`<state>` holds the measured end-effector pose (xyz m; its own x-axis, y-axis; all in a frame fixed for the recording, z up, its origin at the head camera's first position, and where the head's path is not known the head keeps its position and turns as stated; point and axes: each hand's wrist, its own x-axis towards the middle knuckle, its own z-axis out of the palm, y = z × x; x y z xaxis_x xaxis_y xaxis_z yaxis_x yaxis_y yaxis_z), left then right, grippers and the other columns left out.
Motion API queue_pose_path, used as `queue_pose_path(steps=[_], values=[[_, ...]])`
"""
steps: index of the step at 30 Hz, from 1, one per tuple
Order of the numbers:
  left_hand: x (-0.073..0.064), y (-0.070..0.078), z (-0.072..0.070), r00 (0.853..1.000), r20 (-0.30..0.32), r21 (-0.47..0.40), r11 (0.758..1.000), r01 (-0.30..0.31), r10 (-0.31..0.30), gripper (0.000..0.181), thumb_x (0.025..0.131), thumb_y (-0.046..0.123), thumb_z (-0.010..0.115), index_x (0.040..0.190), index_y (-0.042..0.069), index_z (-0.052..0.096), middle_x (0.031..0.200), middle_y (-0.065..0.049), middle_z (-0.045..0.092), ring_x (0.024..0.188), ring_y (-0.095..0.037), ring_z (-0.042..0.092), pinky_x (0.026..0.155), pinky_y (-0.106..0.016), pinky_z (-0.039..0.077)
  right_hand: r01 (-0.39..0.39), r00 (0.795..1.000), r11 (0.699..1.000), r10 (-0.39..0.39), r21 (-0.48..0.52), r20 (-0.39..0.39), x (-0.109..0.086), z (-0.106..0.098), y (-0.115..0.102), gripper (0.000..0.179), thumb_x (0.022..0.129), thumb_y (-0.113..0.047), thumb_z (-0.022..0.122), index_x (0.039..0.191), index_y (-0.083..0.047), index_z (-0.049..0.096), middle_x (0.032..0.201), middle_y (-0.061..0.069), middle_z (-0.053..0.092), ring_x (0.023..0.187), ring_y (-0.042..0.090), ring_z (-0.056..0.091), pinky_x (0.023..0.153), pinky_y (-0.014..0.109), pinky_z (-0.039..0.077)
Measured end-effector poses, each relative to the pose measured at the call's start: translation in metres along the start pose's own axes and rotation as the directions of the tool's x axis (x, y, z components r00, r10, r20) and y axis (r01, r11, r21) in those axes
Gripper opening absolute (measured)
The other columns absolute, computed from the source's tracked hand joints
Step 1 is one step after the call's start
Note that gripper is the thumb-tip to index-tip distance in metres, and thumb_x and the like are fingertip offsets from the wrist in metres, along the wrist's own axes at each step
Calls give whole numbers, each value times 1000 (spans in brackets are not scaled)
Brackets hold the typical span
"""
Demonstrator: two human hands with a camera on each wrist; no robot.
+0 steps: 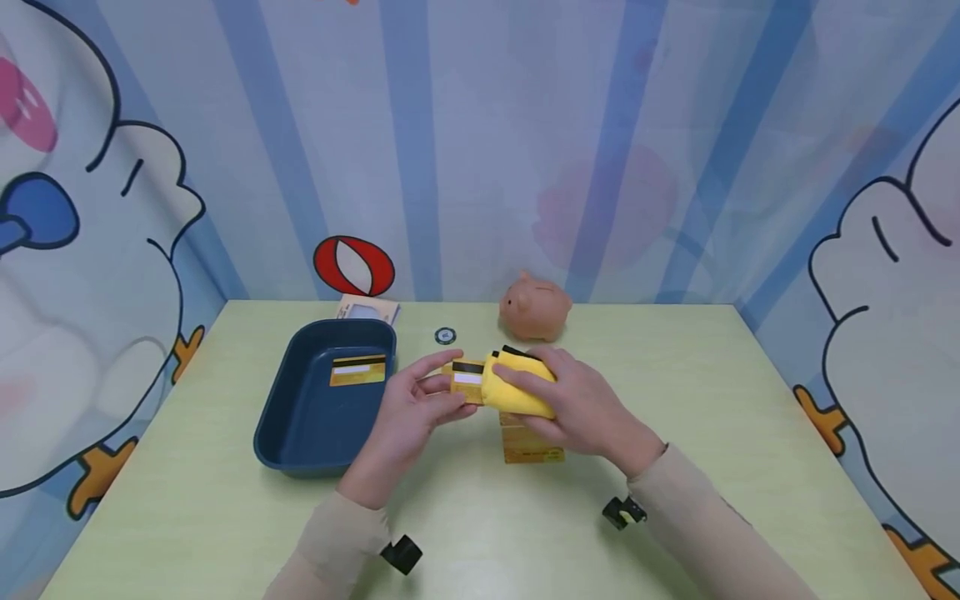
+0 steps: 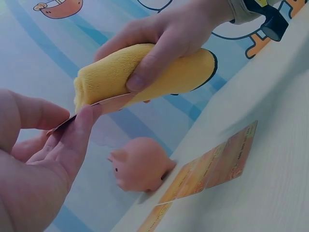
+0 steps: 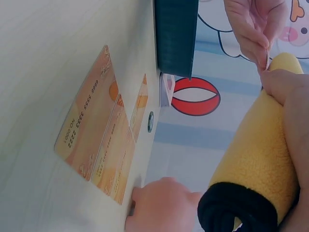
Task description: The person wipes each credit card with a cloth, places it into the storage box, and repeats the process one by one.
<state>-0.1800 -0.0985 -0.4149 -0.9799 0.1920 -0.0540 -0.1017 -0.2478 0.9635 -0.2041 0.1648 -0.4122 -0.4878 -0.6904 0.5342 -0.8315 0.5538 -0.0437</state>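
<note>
My left hand [image 1: 420,400] pinches a gold bank card [image 1: 468,379] between thumb and fingers, its dark stripe and white strip facing up. In my right hand [image 1: 588,404] is a rolled yellow cloth [image 1: 513,392] with a black edge, its end overlapping the card. The right thumb [image 2: 137,81] lies along the cloth, right at the card's edge in the left wrist view. Below the hands, several gold cards [image 3: 87,116] lie close together on the table, partly hidden in the head view. Both hands are raised above the tabletop.
A dark blue tray [image 1: 315,433] stands on the left, with another gold card [image 1: 358,377] inside. Behind it lies a pale flat packet [image 1: 371,308]. A round chip [image 1: 446,336] and a pink piggy bank [image 1: 535,308] are toward the back, before a patterned curtain [image 1: 487,150].
</note>
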Motion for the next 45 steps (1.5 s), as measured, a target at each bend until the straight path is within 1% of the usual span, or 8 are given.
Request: queue_pose_path(steps=[3, 9, 16, 23, 29, 33, 39, 45], values=[[-1, 2, -1, 1000, -5, 2, 1000, -5, 5, 56, 97, -12, 64, 148, 11, 58, 130, -22, 69, 113, -32, 72, 87, -39, 63, -8, 1000, 1000, 8, 3, -7, -2, 0, 2, 55, 101, -52, 64, 149, -26, 58, 128, 18, 60, 100, 27, 61, 75, 43, 60], [-1, 4, -3, 1000, -4, -4, 1000, -19, 19, 59, 96, -14, 63, 150, 10, 55, 134, -28, 66, 115, -32, 71, 87, -39, 63, -46, 999, 999, 46, 1, 7, -6, -1, 4, 64, 91, -35, 81, 150, -27, 58, 130, 19, 59, 100, 28, 60, 75, 44, 60], [-2, 6, -7, 1000, -17, 7, 1000, -10, 10, 59, 97, -13, 63, 150, 12, 56, 133, -25, 68, 115, -32, 72, 87, -39, 63, -86, 996, 996, 86, -20, 30, -12, -2, 8, 64, 91, -32, 79, 150, -28, 57, 132, 20, 58, 106, 31, 61, 78, 46, 60], [-1, 8, -10, 999, -34, 109, 994, 11, -7, 59, 97, -9, 65, 151, 14, 55, 132, -24, 69, 112, -33, 73, 85, -37, 63, -91, 995, 995, 92, -33, 32, -17, -1, 11, 67, 91, -36, 80, 152, -30, 55, 131, 19, 58, 108, 31, 60, 79, 46, 60], [-3, 13, -14, 999, -47, 213, 977, 22, -12, 60, 98, -3, 68, 153, 17, 54, 132, -22, 70, 107, -33, 76, 85, -38, 64, -116, 993, 993, 117, -20, 33, -22, -1, 13, 67, 91, -37, 80, 152, -31, 55, 131, 18, 58, 106, 29, 60, 78, 46, 59], [-2, 17, -22, 998, -56, 278, 960, 5, 11, 60, 98, -1, 69, 153, 17, 53, 130, -18, 72, 102, -30, 77, 85, -36, 64, -134, 990, 991, 134, -7, 37, -26, -2, 15, 66, 91, -36, 80, 152, -32, 55, 130, 17, 58, 104, 28, 60, 75, 45, 58], [1, 32, -38, 996, -61, 326, 945, -40, 64, 61, 99, -2, 66, 156, 12, 49, 137, -22, 67, 109, -32, 74, 84, -33, 64, -170, 984, 985, 170, 7, 45, -33, -5, 19, 66, 91, -36, 81, 152, -32, 55, 131, 17, 58, 102, 27, 60, 75, 45, 58], [5, 53, -60, 990, -121, 416, 909, -20, 77, 62, 100, 2, 65, 158, 12, 45, 137, -21, 66, 113, -35, 72, 88, -33, 62, -193, 980, 981, 193, -5, 50, -42, -6, 24, 66, 91, -34, 81, 152, -32, 56, 131, 17, 58, 100, 26, 60, 73, 45, 59]])
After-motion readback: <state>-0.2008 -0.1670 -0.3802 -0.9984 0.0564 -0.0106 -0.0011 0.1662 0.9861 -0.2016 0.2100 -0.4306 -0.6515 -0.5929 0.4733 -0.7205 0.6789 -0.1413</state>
